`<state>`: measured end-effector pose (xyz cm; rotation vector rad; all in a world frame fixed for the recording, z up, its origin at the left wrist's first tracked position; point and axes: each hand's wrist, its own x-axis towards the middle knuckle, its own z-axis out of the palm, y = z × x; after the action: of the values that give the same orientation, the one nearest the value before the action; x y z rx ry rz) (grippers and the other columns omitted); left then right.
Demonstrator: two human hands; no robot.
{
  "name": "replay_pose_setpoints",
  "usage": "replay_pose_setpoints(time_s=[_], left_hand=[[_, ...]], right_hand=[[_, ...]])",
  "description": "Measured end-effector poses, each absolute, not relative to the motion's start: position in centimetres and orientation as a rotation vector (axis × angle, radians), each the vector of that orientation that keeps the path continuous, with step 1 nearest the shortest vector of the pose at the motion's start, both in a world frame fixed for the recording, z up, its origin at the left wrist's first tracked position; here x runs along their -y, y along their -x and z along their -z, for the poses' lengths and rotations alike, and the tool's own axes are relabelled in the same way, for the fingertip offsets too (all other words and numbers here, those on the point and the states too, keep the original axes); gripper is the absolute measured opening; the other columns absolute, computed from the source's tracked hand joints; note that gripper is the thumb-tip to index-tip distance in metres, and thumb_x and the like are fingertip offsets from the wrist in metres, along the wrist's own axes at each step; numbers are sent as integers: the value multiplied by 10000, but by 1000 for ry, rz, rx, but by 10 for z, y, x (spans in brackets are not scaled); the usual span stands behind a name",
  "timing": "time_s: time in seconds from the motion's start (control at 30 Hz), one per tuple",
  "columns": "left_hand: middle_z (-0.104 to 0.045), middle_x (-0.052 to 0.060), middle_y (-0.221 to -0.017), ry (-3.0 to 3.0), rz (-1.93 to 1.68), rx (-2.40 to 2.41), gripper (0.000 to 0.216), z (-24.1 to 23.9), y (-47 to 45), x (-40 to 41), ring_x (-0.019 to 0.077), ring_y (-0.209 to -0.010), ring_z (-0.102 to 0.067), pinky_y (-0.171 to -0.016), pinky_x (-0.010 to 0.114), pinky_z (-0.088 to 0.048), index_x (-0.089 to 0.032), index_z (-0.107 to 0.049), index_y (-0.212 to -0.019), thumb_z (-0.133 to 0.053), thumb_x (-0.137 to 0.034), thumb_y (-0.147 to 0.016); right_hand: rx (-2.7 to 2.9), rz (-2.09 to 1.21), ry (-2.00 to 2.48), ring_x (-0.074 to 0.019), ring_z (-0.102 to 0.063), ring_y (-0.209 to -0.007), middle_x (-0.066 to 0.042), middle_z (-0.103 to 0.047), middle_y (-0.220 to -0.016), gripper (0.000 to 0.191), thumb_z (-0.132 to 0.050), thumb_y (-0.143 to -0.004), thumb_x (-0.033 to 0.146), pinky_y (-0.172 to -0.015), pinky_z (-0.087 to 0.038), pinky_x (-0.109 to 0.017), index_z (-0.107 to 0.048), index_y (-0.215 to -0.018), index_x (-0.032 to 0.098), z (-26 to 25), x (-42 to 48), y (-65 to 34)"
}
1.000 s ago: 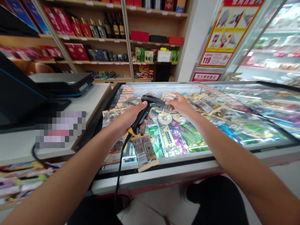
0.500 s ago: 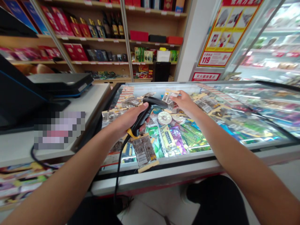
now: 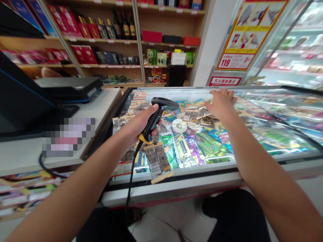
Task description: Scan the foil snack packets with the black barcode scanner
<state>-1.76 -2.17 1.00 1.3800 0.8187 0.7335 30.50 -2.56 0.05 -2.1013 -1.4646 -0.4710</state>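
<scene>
My left hand (image 3: 141, 124) is wrapped around a black barcode scanner (image 3: 151, 122) with a yellow collar at the cable end. Its head points right, above the glass top of a chest freezer (image 3: 164, 193). My right hand (image 3: 222, 102) is over the far middle of the glass, fingers apart and slightly bent, nothing visible in its grasp. Just left of it lie small clear snack packets (image 3: 202, 113) with tan ends and brown contents. Another pair of such packets (image 3: 157, 161) rests near the front edge, below the scanner.
On the left, a grey counter (image 3: 101, 111) carries a scale-like black device (image 3: 73, 87) and a blurred-out item. The scanner's black cable (image 3: 131, 178) hangs over the freezer's front edge. Shelves with boxes and bottles (image 3: 126, 25) stand behind. Colourful bags show under the glass.
My right hand has let go of a packet and moved right, its fingers now spread. Packets lie where it was. My left hand still holds the scanner in about the same place.
</scene>
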Motion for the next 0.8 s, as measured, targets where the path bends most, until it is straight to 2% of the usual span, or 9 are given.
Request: replay_pose_setpoints(time_s=[0.07,0.13,0.2,0.27,0.37,0.43,0.57,0.67,0.8], left_hand=[[-626,21,-675,-1359,-739,-814,482,-9,17,20,81,-380,-487,-347,215,-326,-178,-583,-844,-606,-659,-865],[-628,13,-676,-1340,-752,-805,471,-9,17,19,82,-381,-493,-350,213,-332,-181,-583,-883,-595,-652,-878],[-622,1,-668,-1327,-776,-801,459,-10,17,18,84,-377,-494,-348,213,-333,-186,-578,-912,-578,-644,-893],[-616,-8,-661,-1322,-807,-811,445,-12,17,18,83,-375,-490,-349,214,-340,-187,-573,-924,-563,-631,-909],[-611,-10,-657,-1316,-843,-839,442,-17,18,20,78,-374,-481,-351,211,-342,-180,-574,-929,-555,-621,-920],[-612,-9,-660,-1314,-853,-846,444,-19,18,22,78,-372,-480,-347,210,-333,-178,-573,-935,-550,-621,-923],[-614,-10,-661,-1320,-849,-846,443,-20,18,23,82,-374,-485,-351,210,-334,-183,-572,-952,-549,-624,-922],[-616,-4,-659,-1331,-837,-837,446,-18,19,21,82,-374,-486,-360,210,-341,-183,-576,-940,-559,-628,-913],[-625,22,-670,-1388,-795,-796,450,-14,20,18,90,-388,-503,-364,218,-347,-174,-588,-874,-570,-623,-902]], right_hand=[[1612,429,1901,-434,-517,-1276,-207,-632,-1296,299,-692,-893,292,-1039,-414,-616,-714,-1169,178,2,25,-279],[1799,152,1685,-336,-628,-1118,-142,-714,-1133,190,-623,-944,301,-987,-483,-501,-739,-1053,198,8,26,-247],[1940,-199,1556,-282,-680,-957,-109,-747,-1016,277,-554,-998,408,-903,-523,-437,-746,-1007,209,19,27,-214],[2024,-285,1551,-322,-662,-1053,-130,-737,-1094,359,-570,-984,508,-947,-501,-465,-743,-1099,215,33,29,-186],[2086,-219,1667,-428,-535,-1290,-203,-648,-1273,608,-582,-928,668,-1033,-433,-537,-679,-1310,206,54,30,-161],[2085,-218,1727,-457,-485,-1340,-215,-601,-1326,661,-589,-901,709,-1038,-421,-555,-665,-1334,216,63,29,-154],[1987,-396,1667,-406,-563,-1259,-197,-627,-1284,541,-752,-832,575,-1010,-471,-528,-676,-1201,186,62,26,-157],[1739,-719,1584,-306,-696,-999,-144,-703,-1102,361,-773,-845,366,-887,-557,-469,-623,-1130,203,47,24,-170],[1342,-1008,1551,-201,-699,-675,-43,-713,-839,180,-705,-896,230,-682,-588,-365,-555,-995,238,20,25,-197]])
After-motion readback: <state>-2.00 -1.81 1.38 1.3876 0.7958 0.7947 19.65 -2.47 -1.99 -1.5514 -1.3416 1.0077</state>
